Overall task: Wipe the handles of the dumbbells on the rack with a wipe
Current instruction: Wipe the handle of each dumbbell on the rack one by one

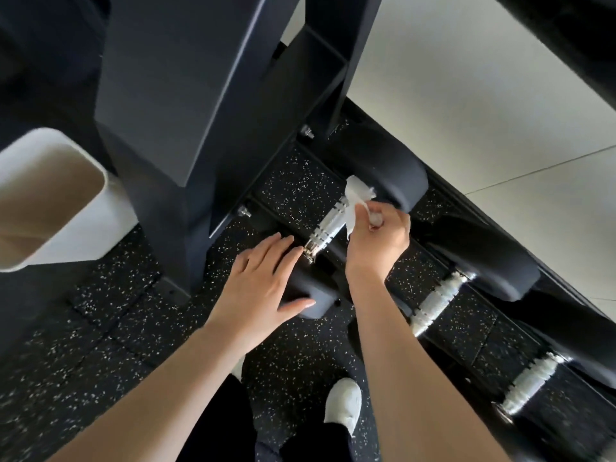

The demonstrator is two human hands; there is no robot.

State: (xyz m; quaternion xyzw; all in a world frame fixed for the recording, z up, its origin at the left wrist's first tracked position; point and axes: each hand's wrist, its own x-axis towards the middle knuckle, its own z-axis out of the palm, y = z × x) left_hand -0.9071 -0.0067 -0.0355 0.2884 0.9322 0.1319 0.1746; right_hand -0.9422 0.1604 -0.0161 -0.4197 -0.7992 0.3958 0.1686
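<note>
Head view: white crumpled paper wipe [356, 201] lies on far end of knurled chrome dumbbell handle [328, 228], on low black metal rack [300, 95], centre. Right hand [378, 240] pinches wipe w/ curled fingers. Left hand [263, 288], fingers straight, spread, rests flat on near black rubber dumbbell head [313, 288]. White plastic bin [50, 198] far left.

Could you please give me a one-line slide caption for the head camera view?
Right hand wipes a dumbbell handle with a white wipe while the left hand steadies its near head.
</note>
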